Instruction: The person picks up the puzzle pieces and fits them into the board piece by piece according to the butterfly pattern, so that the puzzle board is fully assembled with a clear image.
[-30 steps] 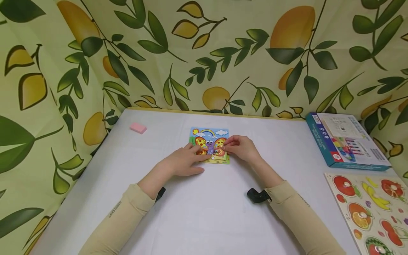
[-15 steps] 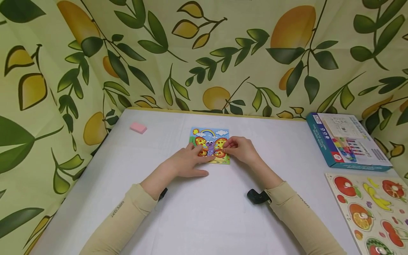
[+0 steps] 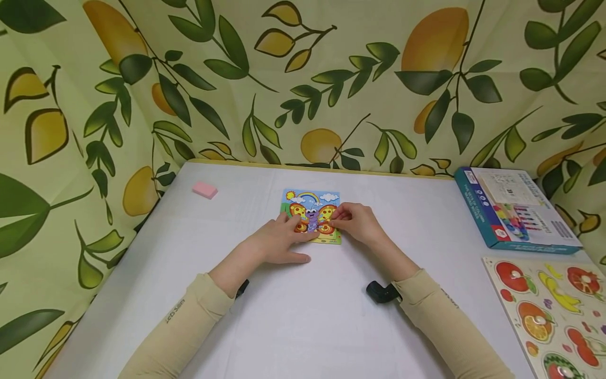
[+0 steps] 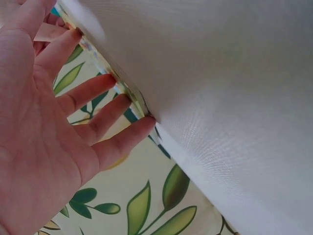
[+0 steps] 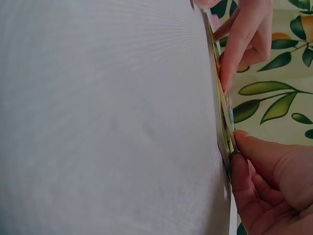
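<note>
A small square butterfly puzzle (image 3: pixel 310 199) lies flat near the middle of the white table, showing a rainbow, clouds and a sun. My left hand (image 3: pixel 279 243) rests on its lower left part, fingertips on the picture and thumb out on the cloth. In the left wrist view, that hand's fingers (image 4: pixel 122 134) are spread and nearly straight. At the puzzle's right side, my right hand (image 3: pixel 360 222) pinches a thin puzzle piece (image 5: pixel 228 120) between thumb and fingers. The right wrist view shows this piece slightly tilted up from the board. My fingers hide part of the butterfly.
A pink block (image 3: pixel 205 190) sits at the back left of the table. On the right stand a blue-edged box (image 3: pixel 518 210) and a fruit peg board (image 3: pixel 551 310). Fruit-patterned cloth (image 3: pixel 303 79) hangs behind the table's back edge.
My left hand has slid slightly to the right over the puzzle. The right hand keeps its pinch and has dropped very little. Over the last half second almost nothing moves.
</note>
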`<state>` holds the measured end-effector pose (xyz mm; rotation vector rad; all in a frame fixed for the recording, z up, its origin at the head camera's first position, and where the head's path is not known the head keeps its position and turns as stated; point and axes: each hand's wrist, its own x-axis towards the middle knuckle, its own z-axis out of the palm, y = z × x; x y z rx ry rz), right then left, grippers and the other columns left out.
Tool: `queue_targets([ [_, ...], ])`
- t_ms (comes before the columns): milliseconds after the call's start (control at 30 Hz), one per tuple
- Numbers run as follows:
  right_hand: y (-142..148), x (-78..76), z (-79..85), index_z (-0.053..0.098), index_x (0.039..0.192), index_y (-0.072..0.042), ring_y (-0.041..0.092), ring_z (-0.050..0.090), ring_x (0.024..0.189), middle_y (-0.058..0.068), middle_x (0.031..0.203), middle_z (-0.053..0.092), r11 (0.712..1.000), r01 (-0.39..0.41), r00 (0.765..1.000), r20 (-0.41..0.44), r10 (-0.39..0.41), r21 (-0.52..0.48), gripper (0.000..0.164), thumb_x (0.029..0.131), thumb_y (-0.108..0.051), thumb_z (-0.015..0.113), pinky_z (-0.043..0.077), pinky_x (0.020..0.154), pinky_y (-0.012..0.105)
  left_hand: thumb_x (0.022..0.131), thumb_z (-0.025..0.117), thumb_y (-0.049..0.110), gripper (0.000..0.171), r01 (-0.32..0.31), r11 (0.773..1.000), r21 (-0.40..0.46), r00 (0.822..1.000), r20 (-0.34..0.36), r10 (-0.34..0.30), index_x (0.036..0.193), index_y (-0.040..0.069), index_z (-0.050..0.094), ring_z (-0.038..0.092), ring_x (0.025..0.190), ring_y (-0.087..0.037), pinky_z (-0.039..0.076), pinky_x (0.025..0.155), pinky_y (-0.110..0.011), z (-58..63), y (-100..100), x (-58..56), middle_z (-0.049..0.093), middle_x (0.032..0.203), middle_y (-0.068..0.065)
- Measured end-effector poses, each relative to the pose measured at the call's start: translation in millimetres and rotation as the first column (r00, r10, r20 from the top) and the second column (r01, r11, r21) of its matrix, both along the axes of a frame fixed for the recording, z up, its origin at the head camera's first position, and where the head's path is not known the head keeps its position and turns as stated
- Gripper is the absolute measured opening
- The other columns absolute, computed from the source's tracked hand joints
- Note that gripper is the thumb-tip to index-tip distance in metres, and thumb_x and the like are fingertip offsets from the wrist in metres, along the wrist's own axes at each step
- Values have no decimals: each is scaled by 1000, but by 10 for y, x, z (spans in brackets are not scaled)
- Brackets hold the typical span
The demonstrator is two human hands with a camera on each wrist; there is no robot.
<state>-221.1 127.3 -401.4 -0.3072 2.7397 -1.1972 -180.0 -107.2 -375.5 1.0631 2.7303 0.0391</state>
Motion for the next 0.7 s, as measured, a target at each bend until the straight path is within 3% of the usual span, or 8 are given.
queue_targets([
  [300,-28,6,11,68,87,-10,19,54,77,2,79,63,999,-25,998,-50,27,40,13,86,-20,76,42,72,31,91,57,59,59,6,1000,11,1000,-8,-6,145,35,48,44,110,-35,46,85,-47,19,8,3,45,130,-14],
  [700,-29,-4,4,68,89,-11,20,53,79,3,81,62,999,-8,1000,3,8,35,15,86,-21,77,42,71,30,91,56,60,61,-2,1000,-3,1000,5,2,146,36,45,42,115,-36,46,88,-49,4,8,0,44,132,-13],
])
